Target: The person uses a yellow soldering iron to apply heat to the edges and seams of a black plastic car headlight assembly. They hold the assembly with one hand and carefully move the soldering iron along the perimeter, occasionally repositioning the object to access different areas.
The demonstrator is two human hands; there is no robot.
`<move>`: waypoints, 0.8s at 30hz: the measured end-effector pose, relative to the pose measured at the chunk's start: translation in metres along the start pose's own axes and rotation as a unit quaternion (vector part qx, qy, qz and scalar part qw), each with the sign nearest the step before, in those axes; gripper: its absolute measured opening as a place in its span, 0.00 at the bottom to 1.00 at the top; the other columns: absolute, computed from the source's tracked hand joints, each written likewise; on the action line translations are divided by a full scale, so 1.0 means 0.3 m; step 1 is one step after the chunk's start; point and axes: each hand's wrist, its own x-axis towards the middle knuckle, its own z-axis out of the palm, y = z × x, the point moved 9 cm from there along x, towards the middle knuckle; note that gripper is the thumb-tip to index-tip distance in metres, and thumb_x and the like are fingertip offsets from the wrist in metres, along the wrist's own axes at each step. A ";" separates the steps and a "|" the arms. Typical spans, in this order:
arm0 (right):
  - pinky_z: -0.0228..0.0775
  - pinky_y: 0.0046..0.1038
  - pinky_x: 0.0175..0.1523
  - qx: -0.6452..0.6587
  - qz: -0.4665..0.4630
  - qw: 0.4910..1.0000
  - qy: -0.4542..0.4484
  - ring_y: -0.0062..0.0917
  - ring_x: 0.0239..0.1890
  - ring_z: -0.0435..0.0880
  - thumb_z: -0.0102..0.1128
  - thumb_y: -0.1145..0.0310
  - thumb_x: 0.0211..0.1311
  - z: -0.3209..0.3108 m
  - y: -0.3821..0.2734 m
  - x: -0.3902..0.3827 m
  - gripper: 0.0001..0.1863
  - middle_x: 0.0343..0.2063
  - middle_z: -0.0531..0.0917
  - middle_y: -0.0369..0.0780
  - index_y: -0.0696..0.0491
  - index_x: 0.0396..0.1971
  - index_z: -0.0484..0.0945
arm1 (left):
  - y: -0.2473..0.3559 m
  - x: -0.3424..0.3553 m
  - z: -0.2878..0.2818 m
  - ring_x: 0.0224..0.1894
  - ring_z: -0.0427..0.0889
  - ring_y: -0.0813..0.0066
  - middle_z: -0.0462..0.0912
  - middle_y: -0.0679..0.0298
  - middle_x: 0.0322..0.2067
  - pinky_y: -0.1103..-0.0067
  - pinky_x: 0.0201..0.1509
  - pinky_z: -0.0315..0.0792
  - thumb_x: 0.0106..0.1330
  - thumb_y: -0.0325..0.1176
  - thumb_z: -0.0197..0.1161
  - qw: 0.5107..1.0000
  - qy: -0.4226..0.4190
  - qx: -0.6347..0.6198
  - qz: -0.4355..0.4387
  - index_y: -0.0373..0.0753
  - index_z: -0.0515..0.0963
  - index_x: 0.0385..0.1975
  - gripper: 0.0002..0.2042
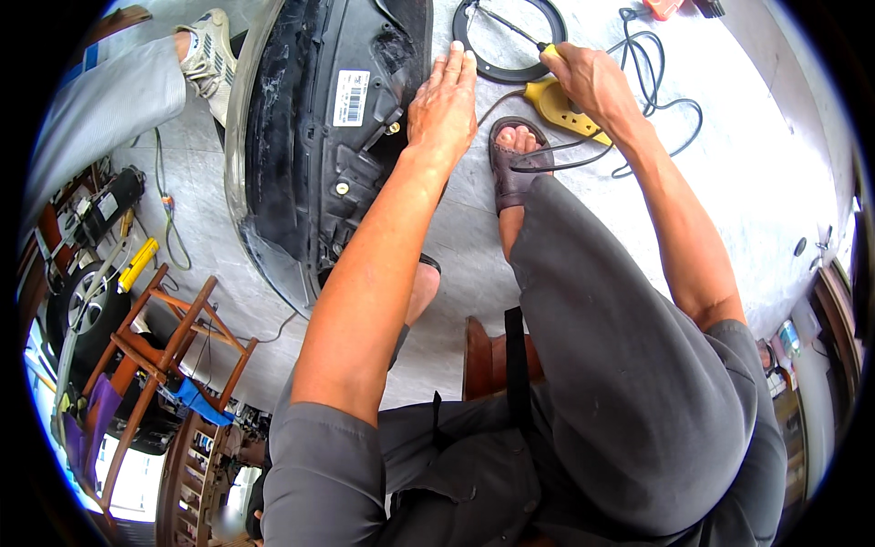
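Observation:
A large car headlight assembly (301,164) lies on the floor at the left, its dark back housing with a white label (351,98) facing up. My left hand (443,105) rests on its right edge, fingers stretched out and lying flat. At the right, my right hand (588,87) is closed round the yellow handle of a screwdriver (510,27) with a long, thin dark shaft. That shaft passes over a black ring (463,50) on the floor, pointing to the far left. Most of the handle is hidden in my fist.
A yellow power strip (558,108) lies beneath my right hand, near my sandalled foot (519,159). Its black cord (652,82) loops to the right. Another person's shoe (210,64) stands left of the headlight. A wooden chair frame (173,337) and a wheel (87,310) are farther left.

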 end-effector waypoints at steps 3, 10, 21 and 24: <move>0.77 0.43 0.31 -0.014 -0.006 1.000 -0.020 0.50 0.26 0.85 0.58 0.55 0.74 -0.018 -0.020 -0.020 0.20 0.20 0.82 0.53 0.58 0.31 0.81 | 0.001 -0.001 -0.005 0.76 0.62 0.53 0.58 0.48 0.76 0.66 0.76 0.64 0.64 0.23 0.53 1.000 0.008 -0.004 0.007 0.33 0.63 0.73 0.32; 0.77 0.42 0.30 -0.035 -0.001 0.999 -0.017 0.46 0.25 0.85 0.58 0.53 0.74 -0.059 -0.029 -0.082 0.19 0.19 0.82 0.49 0.55 0.32 0.79 | -0.003 -0.002 0.004 0.76 0.62 0.52 0.58 0.47 0.76 0.65 0.75 0.64 0.65 0.24 0.53 1.000 0.009 -0.005 0.014 0.33 0.62 0.73 0.32; 0.76 0.34 0.36 0.150 0.031 0.988 -0.008 0.43 0.30 0.85 0.64 0.60 0.72 -0.209 -0.148 -0.198 0.16 0.31 0.86 0.49 0.59 0.45 0.83 | 0.133 -0.164 -0.155 0.72 0.66 0.42 0.62 0.38 0.71 0.59 0.70 0.68 0.67 0.28 0.61 0.997 0.018 -0.035 0.060 0.29 0.66 0.68 0.29; 0.76 0.33 0.38 0.199 0.013 0.980 0.013 0.41 0.32 0.86 0.66 0.60 0.70 -0.212 -0.186 -0.231 0.17 0.32 0.86 0.49 0.59 0.48 0.83 | 0.147 -0.286 -0.335 0.68 0.72 0.47 0.72 0.44 0.67 0.60 0.70 0.69 0.67 0.29 0.63 0.992 -0.002 -0.065 0.107 0.30 0.74 0.62 0.23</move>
